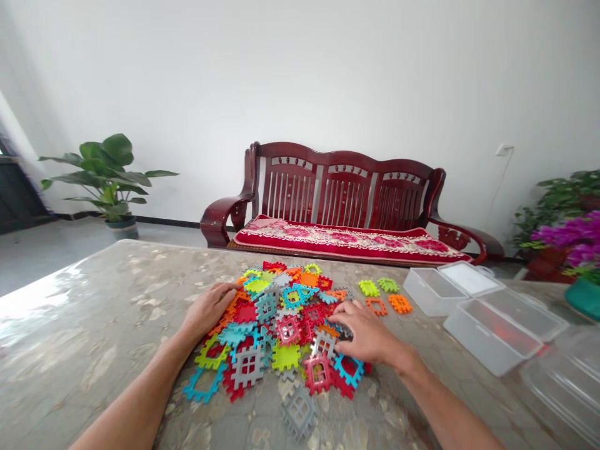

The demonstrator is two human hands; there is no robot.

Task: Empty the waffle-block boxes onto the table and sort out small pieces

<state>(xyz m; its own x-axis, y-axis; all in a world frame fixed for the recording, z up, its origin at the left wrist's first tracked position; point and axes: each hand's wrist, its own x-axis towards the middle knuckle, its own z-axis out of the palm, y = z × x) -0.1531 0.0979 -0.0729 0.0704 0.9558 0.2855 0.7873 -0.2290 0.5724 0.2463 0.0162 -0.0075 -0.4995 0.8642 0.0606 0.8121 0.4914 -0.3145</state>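
A heap of flat, notched plastic building tiles (281, 325) in red, blue, grey, green and orange lies on a marbled table (84, 337). My left hand (209, 309) rests flat on the heap's left side with its fingers stretched out. On the right side of the heap lies my right hand (365, 334), its fingers curled down onto the tiles; whether it grips one is hidden. Two green tiles (377, 286) and two orange tiles (389, 305) lie apart to the right.
Clear plastic boxes (497, 325) with a lid (469, 278) stand at the table's right. Beyond the table are a dark red wooden bench (347, 200) with a cushion, a potted plant (110, 178) at left, and purple flowers (572, 234) at right.
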